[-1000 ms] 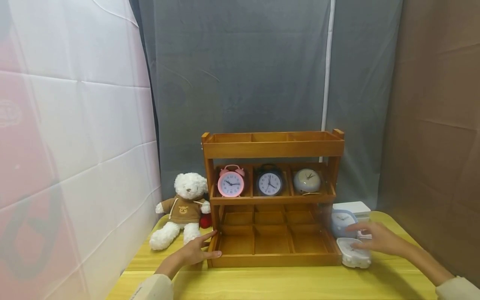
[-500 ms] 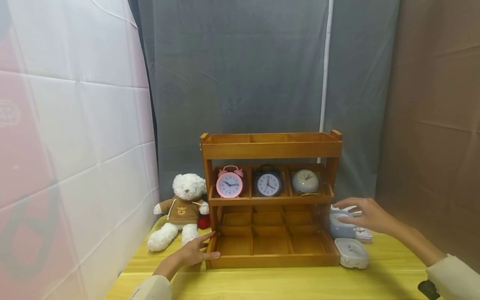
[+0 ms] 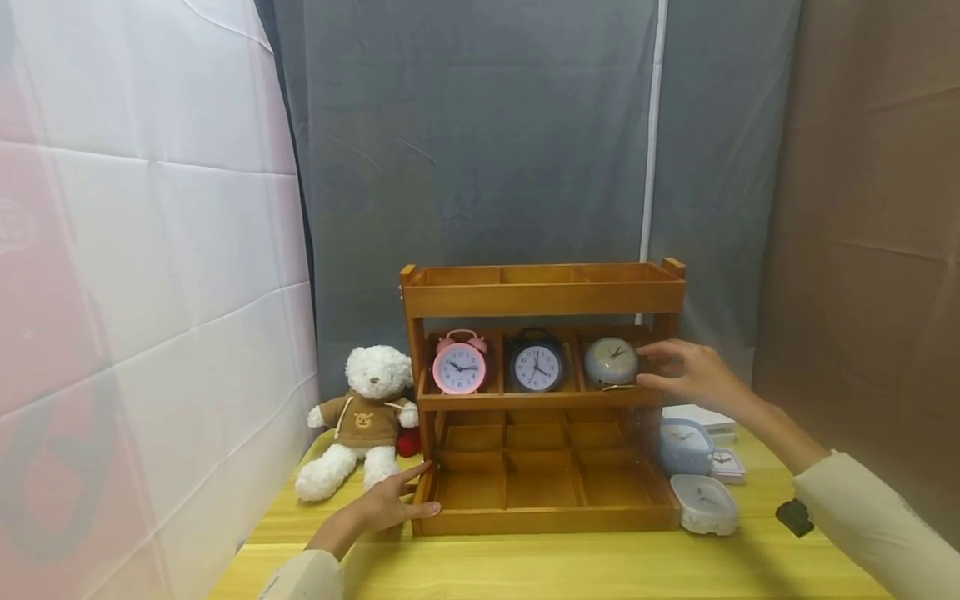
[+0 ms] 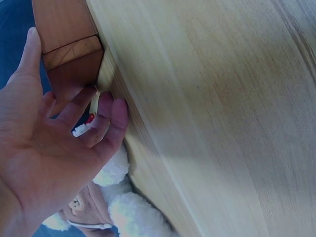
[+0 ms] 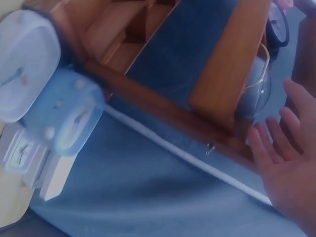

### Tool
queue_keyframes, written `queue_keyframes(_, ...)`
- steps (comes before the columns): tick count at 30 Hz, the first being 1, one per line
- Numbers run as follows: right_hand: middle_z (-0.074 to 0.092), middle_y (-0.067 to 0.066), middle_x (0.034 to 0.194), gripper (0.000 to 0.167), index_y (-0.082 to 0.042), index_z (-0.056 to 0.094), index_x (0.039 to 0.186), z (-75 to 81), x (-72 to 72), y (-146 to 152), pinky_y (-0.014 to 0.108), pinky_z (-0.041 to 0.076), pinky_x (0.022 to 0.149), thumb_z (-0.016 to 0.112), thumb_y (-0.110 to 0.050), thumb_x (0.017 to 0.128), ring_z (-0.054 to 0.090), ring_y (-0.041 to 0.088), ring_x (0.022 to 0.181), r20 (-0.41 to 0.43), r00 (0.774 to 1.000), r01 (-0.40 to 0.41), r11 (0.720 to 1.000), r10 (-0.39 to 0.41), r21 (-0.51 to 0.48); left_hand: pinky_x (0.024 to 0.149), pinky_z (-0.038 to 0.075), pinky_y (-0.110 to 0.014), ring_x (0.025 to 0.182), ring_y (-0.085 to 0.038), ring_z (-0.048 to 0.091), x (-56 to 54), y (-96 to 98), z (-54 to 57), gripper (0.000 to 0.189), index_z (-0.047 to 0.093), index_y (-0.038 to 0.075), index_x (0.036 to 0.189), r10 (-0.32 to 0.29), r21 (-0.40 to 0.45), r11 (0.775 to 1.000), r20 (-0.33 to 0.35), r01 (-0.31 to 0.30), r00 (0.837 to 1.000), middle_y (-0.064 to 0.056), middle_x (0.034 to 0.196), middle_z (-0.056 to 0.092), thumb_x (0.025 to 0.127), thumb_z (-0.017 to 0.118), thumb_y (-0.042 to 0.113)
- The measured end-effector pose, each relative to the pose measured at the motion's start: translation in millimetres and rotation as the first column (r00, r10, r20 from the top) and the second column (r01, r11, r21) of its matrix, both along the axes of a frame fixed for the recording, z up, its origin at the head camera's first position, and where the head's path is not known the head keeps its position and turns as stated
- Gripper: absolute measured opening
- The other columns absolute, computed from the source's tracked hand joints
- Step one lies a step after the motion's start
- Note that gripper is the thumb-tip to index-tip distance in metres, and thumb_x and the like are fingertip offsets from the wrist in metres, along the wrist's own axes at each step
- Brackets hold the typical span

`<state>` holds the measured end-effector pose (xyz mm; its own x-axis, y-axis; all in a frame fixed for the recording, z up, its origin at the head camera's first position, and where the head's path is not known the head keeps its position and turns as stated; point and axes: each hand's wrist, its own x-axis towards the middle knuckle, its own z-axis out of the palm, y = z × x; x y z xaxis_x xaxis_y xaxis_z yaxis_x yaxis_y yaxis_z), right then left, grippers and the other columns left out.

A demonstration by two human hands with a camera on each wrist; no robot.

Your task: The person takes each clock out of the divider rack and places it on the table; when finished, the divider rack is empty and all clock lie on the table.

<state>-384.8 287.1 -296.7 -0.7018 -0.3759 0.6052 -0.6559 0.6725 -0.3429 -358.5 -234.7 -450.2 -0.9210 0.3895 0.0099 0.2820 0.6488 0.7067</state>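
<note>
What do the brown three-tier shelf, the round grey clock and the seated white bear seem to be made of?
The brown three-tier shelf: likely varnished wood; grain streaks show in the left wrist view.
The round grey clock: glossy, probably plastic, going by its bright highlights, though painted metal is possible.
The seated white bear: fluffy plush, judging by its tufted surface.

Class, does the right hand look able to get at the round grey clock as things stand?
Probably yes: the right hand is just beside the round grey clock, and the open front of the wooden shelf seems to leave the way free above its low lip.
</note>
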Motion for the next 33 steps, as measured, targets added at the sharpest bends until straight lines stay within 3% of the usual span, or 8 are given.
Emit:
queue_keyframes(7,0.065,0.027,0.134,0.056,0.000,0.067,0.134,9.4,-19.0,-21,0.056,0.058,0.091,0.087,-0.022,0.087,0.070,0.043,0.110,0.042,0.999,0.035,0.999,-0.036,0.005,0.104,0.047,-0.064,0.130,-0.054,0.055,-0.8,2.0,0.8,0.092,0.037,0.003,0.160,0.008,0.002,1.000,-0.008,-0.008,1.000,-0.038,0.146,0.049,0.090,0.083,0.041)
queue_keyframes(14,0.069,0.026,0.126,0.066,0.005,0.063,0.137,15.1,-33.4,-38,0.056,0.054,0.089,0.087,-0.029,0.086,0.067,0.036,0.101,0.051,0.997,0.048,0.995,-0.052,0.087,0.103,0.048,-0.063,0.130,-0.054,0.054,-2.1,4.1,2.2,0.092,0.037,0.002,0.160,-0.001,0.014,1.000,-0.015,0.001,1.000,-0.039,0.147,0.048,0.090,0.083,0.041)
queue_keyframes(19,0.067,0.026,0.125,0.075,0.007,0.058,0.141,14.5,-41.7,-42,0.057,0.053,0.093,0.088,-0.033,0.084,0.066,0.040,0.107,0.086,0.994,0.055,0.991,-0.066,0.120,0.103,0.048,-0.064,0.131,-0.054,0.054,-3.7,5.5,2.5,0.092,0.037,0.003,0.160,-0.008,0.010,1.000,-0.018,0.008,1.000,-0.038,0.147,0.049,0.090,0.082,0.041)
queue_keyframes(23,0.067,0.026,0.124,0.077,0.006,0.059,0.138,11.6,-45.6,-43,0.058,0.052,0.094,0.090,-0.034,0.080,0.065,0.042,0.108,0.065,0.996,0.061,0.991,-0.069,0.118,0.103,0.048,-0.063,0.131,-0.054,0.053,-3.6,5.5,2.1,0.091,0.037,0.004,0.160,0.001,0.009,1.000,-0.012,-0.001,1.000,-0.037,0.147,0.050,0.090,0.082,0.041)
queue_keyframes(27,0.071,0.022,0.119,0.076,0.002,0.064,0.136,8.0,-47.0,-44,0.053,0.054,0.088,0.093,-0.036,0.076,0.068,0.037,0.101,0.046,0.994,0.091,0.992,-0.095,0.086,0.101,0.050,-0.062,0.131,-0.054,0.054,-1.8,4.4,1.0,0.092,0.037,0.004,0.160,0.009,0.009,1.000,-0.005,-0.008,1.000,-0.038,0.146,0.049,0.090,0.083,0.041)
queue_keyframes(33,0.076,0.018,0.103,0.078,-0.006,0.071,0.133,11.1,-40.3,-49,0.040,0.051,0.068,0.096,-0.043,0.069,0.065,0.027,0.080,0.011,0.986,0.167,0.984,-0.168,0.056,0.101,0.050,-0.063,0.130,-0.054,0.054,-0.6,-0.9,-2.7,0.091,0.037,0.004,0.160,0.017,0.008,1.000,-0.002,-0.017,1.000,-0.038,0.147,0.048,0.090,0.083,0.041)
